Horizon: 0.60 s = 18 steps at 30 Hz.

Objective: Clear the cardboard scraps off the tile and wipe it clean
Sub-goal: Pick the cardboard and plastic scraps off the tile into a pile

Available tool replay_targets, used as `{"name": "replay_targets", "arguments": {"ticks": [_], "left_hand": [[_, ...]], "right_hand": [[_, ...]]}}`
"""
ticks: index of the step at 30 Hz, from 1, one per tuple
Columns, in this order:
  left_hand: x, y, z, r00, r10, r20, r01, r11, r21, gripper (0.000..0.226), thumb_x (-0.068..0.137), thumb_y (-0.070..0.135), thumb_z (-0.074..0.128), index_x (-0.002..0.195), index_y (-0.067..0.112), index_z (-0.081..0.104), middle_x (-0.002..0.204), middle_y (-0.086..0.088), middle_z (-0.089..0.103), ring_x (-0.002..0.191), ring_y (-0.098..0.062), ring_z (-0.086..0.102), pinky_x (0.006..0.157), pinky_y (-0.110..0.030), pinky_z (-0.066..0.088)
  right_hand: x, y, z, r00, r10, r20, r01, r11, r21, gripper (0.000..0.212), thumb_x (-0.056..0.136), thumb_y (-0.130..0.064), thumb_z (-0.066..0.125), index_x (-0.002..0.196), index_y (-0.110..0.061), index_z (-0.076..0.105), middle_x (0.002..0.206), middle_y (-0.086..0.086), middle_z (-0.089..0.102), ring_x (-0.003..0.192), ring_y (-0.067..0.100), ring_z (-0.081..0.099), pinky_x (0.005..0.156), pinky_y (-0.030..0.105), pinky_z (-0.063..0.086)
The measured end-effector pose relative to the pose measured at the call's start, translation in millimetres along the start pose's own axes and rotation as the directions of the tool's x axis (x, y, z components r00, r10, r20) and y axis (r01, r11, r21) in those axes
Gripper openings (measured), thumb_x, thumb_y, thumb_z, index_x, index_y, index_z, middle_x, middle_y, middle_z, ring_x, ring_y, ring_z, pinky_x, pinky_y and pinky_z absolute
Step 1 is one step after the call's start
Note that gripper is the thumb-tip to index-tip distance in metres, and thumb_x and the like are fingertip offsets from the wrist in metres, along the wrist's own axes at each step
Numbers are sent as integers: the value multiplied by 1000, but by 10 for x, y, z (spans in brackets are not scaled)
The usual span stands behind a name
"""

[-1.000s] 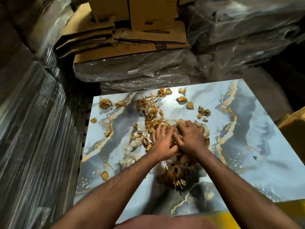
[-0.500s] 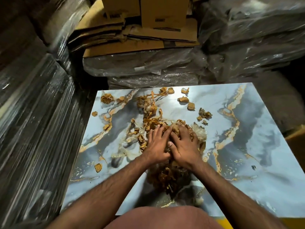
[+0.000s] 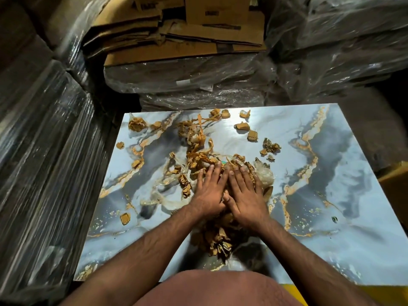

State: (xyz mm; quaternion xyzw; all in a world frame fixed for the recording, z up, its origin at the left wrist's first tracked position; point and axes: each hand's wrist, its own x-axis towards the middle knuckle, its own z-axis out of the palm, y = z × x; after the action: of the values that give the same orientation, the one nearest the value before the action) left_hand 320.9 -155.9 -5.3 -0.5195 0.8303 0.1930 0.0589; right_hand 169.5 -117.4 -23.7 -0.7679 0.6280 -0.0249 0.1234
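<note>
While a bare knee (image 3: 220, 288) fills the near edge of the view, two forearms reach forward over a glossy marbled tile (image 3: 331, 195). Just past the knee lies a heap (image 3: 218, 241) of crumpled cardboard scraps, partly hidden under the wrists. The left hand (image 3: 209, 193) and right hand (image 3: 247, 195) lie side by side, touching, palms down on the pile, fingers straight and spread, pressing rather than pinching. Thin clear plastic (image 3: 263, 175) is bunched beside the right hand. Beyond the fingertips, torn strips (image 3: 198, 140) trail toward the far edge, and loose scraps (image 3: 251, 135) dot the far half, with a few strays (image 3: 125, 218) at the left. By my judgement the clearing is only partly done: much is gathered, none is off the tile, and wiping has not begun. No cloth is visible. Behind the tile, flattened boxes (image 3: 176, 36) rest on plastic-wrapped stacks (image 3: 187, 78); the surroundings are dim and blurred.
</note>
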Motion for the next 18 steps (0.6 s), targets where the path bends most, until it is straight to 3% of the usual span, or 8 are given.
{"name": "replay_targets", "arguments": {"ticks": [5,10,15,18], "left_hand": [[127,37,42,991,-113,78,110,993,34,92,92,44,44,151,24,-24,158,-4,-31,147,-27,-23,118,-54,-13],[259,0,-24,980,-147,136,130,983,129,83,98,46,36,151,21,-23,159,-7,-27,148,-30,-18,118,-54,-9],[207,0,18,981,-146,125,134,986,101,85,97,49,35,150,22,-26,158,-8,-31,148,-30,-19,118,-54,-10],[169,0,-18,986,-120,112,116,993,37,88,94,50,39,150,24,-25,158,-9,-29,148,-30,-18,118,-56,-8]], "right_hand": [[155,-18,-9,996,3,93,3,997,-71,74,96,-59,0,154,-16,-14,160,3,-22,147,20,-25,118,53,-16],[266,-5,31,991,14,132,-4,997,-71,75,93,-60,-6,152,-16,-18,162,4,-20,148,20,-23,117,55,-15],[222,-7,2,995,-11,102,15,999,-35,70,101,-55,13,152,-19,-18,164,1,-13,150,16,-17,118,53,-17],[189,-22,-149,1000,1,22,-3,995,99,70,102,-47,31,157,-20,-3,165,-2,8,152,14,3,118,47,-18]]}}
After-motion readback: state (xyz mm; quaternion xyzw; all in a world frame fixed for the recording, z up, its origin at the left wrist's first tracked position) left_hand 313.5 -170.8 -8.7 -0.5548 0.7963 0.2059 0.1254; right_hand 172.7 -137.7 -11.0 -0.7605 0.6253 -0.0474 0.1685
